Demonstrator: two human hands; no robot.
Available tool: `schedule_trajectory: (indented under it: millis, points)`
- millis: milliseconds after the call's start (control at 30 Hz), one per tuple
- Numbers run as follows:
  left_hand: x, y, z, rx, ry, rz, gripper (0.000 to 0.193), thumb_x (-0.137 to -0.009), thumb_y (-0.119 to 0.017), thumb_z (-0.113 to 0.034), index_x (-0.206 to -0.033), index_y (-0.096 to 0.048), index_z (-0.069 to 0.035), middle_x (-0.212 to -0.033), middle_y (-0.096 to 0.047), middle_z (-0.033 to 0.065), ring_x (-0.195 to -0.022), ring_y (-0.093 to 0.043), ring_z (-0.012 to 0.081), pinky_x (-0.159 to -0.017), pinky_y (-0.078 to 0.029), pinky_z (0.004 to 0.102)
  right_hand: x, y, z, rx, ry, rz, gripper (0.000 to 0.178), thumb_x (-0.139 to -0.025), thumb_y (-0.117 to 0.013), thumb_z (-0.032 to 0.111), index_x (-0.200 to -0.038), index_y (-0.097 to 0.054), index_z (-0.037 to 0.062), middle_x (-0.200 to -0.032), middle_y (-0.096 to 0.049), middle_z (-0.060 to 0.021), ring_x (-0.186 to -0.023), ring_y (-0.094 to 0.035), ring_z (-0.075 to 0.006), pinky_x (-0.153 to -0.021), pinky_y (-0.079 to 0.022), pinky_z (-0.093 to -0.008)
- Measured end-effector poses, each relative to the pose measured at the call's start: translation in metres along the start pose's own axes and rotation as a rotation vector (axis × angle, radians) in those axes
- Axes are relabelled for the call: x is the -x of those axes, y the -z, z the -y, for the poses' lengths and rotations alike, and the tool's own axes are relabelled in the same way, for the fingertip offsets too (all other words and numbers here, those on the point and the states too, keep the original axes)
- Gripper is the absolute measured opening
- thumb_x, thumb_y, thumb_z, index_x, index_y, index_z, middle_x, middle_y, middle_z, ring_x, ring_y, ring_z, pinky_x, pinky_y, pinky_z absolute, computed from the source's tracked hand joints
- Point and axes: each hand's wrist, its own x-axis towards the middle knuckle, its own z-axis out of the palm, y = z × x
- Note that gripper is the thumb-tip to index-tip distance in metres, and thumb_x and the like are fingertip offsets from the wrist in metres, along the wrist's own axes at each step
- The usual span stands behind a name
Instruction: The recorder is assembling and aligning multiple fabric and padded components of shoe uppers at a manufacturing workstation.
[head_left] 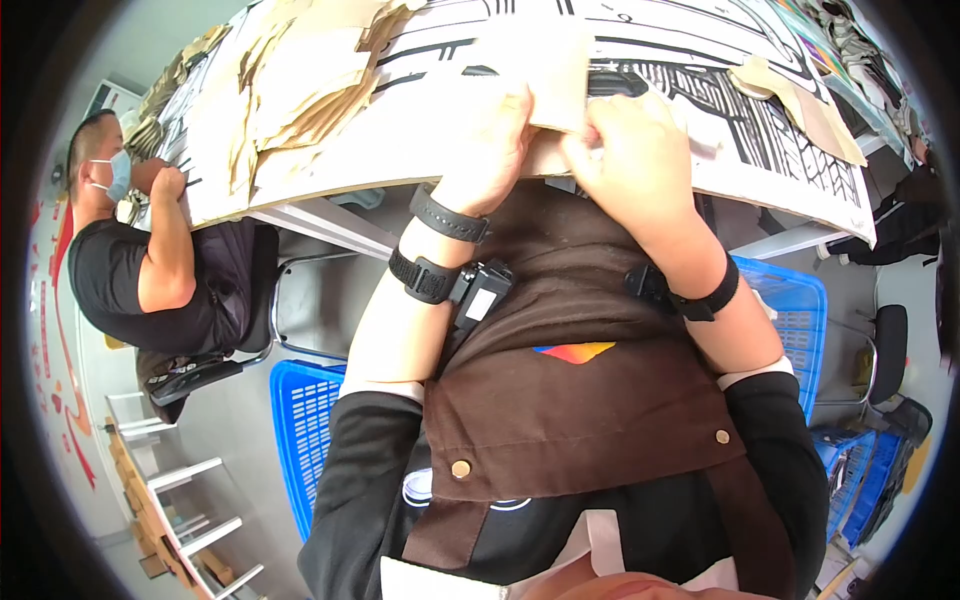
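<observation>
A flat tan paper piece (560,95), perhaps folded, stands between my hands above the near edge of the table. My left hand (492,145) is at its left side, with fingers closed against it; strong light washes out part of these fingers. At the lower right corner, my right hand (640,155) grips the paper with curled fingers and the thumb toward the edge. To the left lies a thick, uneven stack of tan paper pieces (300,110). More loose tan paper (800,105) rests at the right of the table.
The white tabletop (445,120) bears black line drawings. Blue plastic baskets (300,425) stand on both sides of me. At the left, a masked person (165,240) sits at the table, hands near its edge. An office chair (885,350) is at the far right.
</observation>
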Motion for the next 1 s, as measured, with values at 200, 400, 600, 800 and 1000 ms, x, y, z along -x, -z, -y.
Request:
schedule_trajectory:
  millis: [200,400,600,800,1000]
  points:
    - [0.006,-0.004,-0.019,-1.031,-0.337,0.413,0.064,-0.080,-0.065,-0.030,-0.131,-0.042,0.002,-0.133,-0.044,0.0219,-0.128,-0.039,0.0297,-0.107,-0.028,0.0344,0.022,-0.006,-0.025,-0.571,-0.295,-0.059,0.013,-0.075,-0.060,0.011,-0.076,-0.063,-0.0020,-0.079,-0.048,-0.0110,-0.073,-0.049,-0.0249,-0.068,-0.042,-0.0373]
    - [0.011,-0.012,-0.013,-1.218,-0.427,0.427,0.057,-0.080,-0.066,-0.020,-0.131,-0.046,-0.006,-0.135,-0.044,0.0159,-0.128,-0.039,0.0286,-0.107,-0.031,0.0375,0.032,0.005,-0.025,-0.673,-0.450,-0.002,0.021,-0.074,-0.063,0.006,-0.061,-0.053,-0.0070,-0.079,-0.048,-0.0126,-0.074,-0.047,-0.0227,-0.065,-0.039,-0.0344]
    - [0.013,-0.015,-0.010,-1.271,-0.504,0.405,0.052,-0.079,-0.065,-0.016,-0.128,-0.049,-0.007,-0.132,-0.047,0.0148,-0.124,-0.043,0.0281,-0.106,-0.032,0.0387,0.036,0.011,-0.030,-0.473,-0.282,0.065,0.020,-0.073,-0.063,0.008,-0.061,-0.054,-0.0055,-0.076,-0.048,-0.0128,-0.072,-0.046,-0.0249,-0.066,-0.038,-0.0345]
    - [0.015,-0.017,-0.010,-1.263,-0.536,0.376,0.044,-0.078,-0.065,-0.012,-0.120,-0.056,-0.008,-0.127,-0.052,0.0134,-0.122,-0.046,0.0283,-0.105,-0.034,0.0394,0.040,0.012,-0.033,-0.512,-0.340,0.164,0.019,-0.072,-0.063,0.009,-0.060,-0.054,-0.0030,-0.077,-0.049,-0.0124,-0.076,-0.045,-0.0255,-0.070,-0.037,-0.0349]
    - [0.012,-0.020,-0.014,-1.144,-0.607,0.439,0.027,-0.074,-0.068,-0.009,-0.101,-0.064,-0.009,-0.105,-0.063,0.0071,-0.110,-0.055,0.0275,-0.100,-0.039,0.0396,0.044,0.010,-0.040,-0.384,-0.204,0.094,0.022,-0.071,-0.064,0.009,-0.058,-0.051,-0.0027,-0.074,-0.047,-0.0115,-0.073,-0.045,-0.0247,-0.067,-0.037,-0.0342]
